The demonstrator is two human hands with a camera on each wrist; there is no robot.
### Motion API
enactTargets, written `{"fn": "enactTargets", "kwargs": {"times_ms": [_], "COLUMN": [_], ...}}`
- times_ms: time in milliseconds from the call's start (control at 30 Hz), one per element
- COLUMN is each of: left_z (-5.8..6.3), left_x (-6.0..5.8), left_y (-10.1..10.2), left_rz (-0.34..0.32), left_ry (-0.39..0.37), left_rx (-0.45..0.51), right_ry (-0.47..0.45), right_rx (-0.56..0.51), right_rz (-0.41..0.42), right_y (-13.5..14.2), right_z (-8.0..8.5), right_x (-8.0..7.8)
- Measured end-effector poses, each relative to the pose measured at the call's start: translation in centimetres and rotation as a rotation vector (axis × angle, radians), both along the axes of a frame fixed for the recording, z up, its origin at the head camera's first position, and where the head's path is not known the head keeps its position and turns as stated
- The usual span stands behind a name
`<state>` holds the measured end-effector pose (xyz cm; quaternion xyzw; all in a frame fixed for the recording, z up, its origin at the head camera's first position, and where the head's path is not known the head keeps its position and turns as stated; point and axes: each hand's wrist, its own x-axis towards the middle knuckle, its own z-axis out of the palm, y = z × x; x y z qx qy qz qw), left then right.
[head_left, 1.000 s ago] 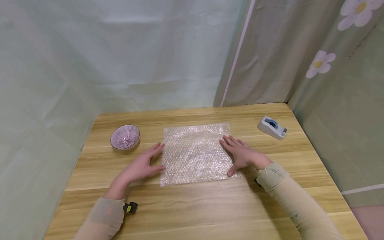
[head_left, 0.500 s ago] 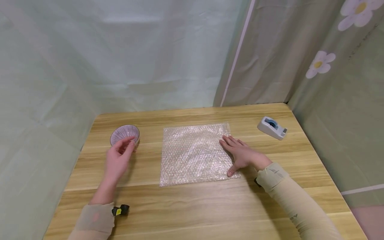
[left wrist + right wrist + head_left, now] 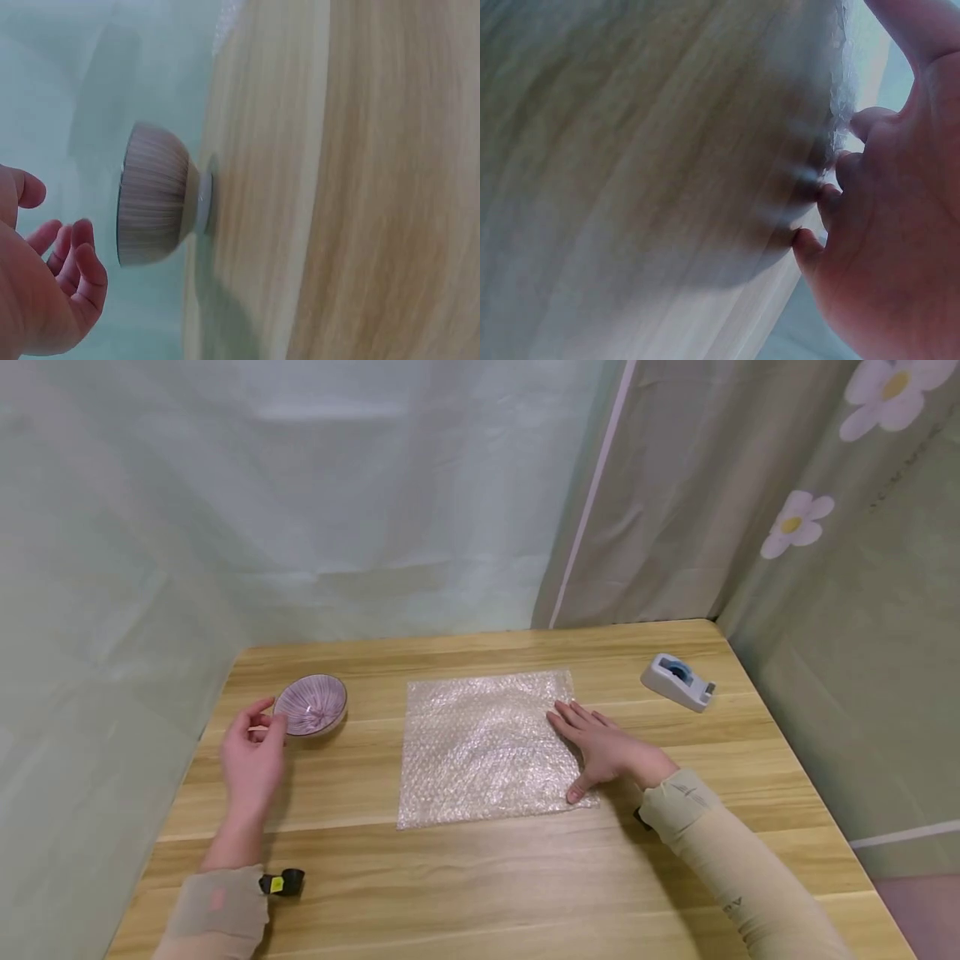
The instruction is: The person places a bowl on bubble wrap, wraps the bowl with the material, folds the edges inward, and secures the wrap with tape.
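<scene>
A small footed bowl (image 3: pixel 311 703) with purple radiating stripes and a dark rim stands upright on the left of the wooden table. At its left side is my left hand (image 3: pixel 253 760), fingers loosely curved and thumb by the rim. The left wrist view shows a gap between those fingers and the striped outer wall of the bowl (image 3: pixel 156 199). My right hand (image 3: pixel 606 750) rests spread over the right edge of a flat sheet of bubble wrap (image 3: pixel 480 747). Seen from the right wrist, its fingertips (image 3: pixel 831 201) press down at the wrap's edge.
Toward the back right corner sits a grey tape dispenser (image 3: pixel 678 682) with a blue core. The wooden table (image 3: pixel 480 893) is bordered by a pale curtain (image 3: pixel 390 510) behind and at the sides, with white flowers at the right.
My left hand has left the wrap's left edge, swung over to the bowl's front, then moved round to its left side. The right hand has stayed on the bubble wrap.
</scene>
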<state>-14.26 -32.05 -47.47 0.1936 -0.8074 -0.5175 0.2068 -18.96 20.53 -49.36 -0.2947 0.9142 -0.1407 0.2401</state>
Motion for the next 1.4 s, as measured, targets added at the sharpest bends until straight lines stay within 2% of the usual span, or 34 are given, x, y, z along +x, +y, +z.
{"fn": "enactTargets", "kwargs": {"times_ms": [100, 233, 400, 667, 967, 1233, 1400], "left_z": [-0.3, -0.6, -1.1, -1.8, -2.2, -2.7, -2.7], "left_x": [-0.3, -0.8, -1.3, -1.9, -2.6, -2.8, -2.8], "left_y": [-0.8, -1.7, -2.4, -3.0, -3.2, -3.1, -3.0], "left_rz": [0.038, 0.050, 0.019, -0.066, -0.182, -0.240, -0.258], "left_ry": [-0.061, -0.154, -0.263, -0.368, -0.405, -0.463, -0.461], "left_rx": [-0.023, -0.053, -0.022, 0.057, 0.190, 0.147, 0.165], "right_ry": [0.004, 0.019, 0.027, 0.022, 0.023, 0.018, 0.009], "right_rx": [0.004, 0.000, -0.020, -0.011, -0.021, -0.024, -0.023], "right_rz": [0.001, 0.008, 0.015, 0.009, 0.008, 0.011, 0.006], "right_y": [0.0, 0.0, 0.1, 0.0, 0.0, 0.0, 0.1], "right_z": [-0.2, -0.2, -0.3, -0.2, -0.1, -0.3, -0.4], "right_x": [-0.1, -0.1, -0.1, 0.0, 0.1, 0.0, -0.1]}}
